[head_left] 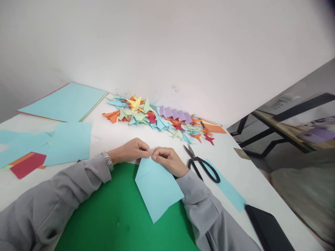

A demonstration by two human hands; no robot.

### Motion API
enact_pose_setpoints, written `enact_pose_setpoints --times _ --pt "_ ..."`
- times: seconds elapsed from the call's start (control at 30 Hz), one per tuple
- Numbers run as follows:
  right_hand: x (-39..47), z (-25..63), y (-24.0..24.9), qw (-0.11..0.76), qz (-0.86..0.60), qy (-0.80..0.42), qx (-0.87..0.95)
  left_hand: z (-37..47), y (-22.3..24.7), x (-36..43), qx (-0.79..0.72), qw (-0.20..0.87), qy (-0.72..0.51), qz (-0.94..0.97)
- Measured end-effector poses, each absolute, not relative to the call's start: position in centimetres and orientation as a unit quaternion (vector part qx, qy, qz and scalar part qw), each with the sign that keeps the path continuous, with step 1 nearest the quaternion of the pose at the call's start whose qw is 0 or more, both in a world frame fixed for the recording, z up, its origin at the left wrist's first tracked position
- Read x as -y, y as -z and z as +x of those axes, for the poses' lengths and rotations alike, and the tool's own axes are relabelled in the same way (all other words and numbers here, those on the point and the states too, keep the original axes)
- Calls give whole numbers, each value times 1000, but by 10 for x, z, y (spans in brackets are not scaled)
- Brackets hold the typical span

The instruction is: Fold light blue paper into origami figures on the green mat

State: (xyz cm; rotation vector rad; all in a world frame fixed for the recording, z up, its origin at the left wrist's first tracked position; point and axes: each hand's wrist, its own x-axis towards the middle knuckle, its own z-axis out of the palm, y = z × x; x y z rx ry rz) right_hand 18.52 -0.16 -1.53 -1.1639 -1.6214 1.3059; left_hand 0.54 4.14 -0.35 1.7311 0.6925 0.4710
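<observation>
A light blue sheet of paper (158,190) hangs tilted over a green mat (110,209), its top corner pinched between both hands. My left hand (131,150), with a silvery bracelet at the wrist, is closed on the corner from the left. From the right, my right hand (170,161) grips the same corner, thumb and forefinger pressed together. The two hands almost touch. Black-handled scissors (202,164) lie partly spread on the white table, just right of my right hand. Whether the paper's corner is folded under the fingertips is hidden.
Many small folded paper shapes (159,120) are heaped along the wall, with a purple pleated strip (175,114) among them. Coloured sheets (65,101) and blue pieces (69,144) lie at left. A blue strip (227,188) and a black flat object (269,228) lie at right.
</observation>
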Motion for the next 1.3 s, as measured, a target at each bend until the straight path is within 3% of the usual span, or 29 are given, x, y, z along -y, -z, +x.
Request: enact_pose_setpoints --times 0.47,0.83,1.07,1.2,1.3 --pt "2 188 12 397 -451 -550 580 5 6 -43 -315 627 -242 670" --pt "2 186 19 488 -509 -496 507 8 3 -41 -351 659 -298 596" --pt "2 184 16 438 -471 -548 535 8 0 -39 -320 623 -239 673" --pt "0 181 13 360 -464 -505 633 8 0 -38 -311 602 -187 711" --pt "0 180 13 347 -459 -480 662 10 1 -38 -317 595 -180 716"
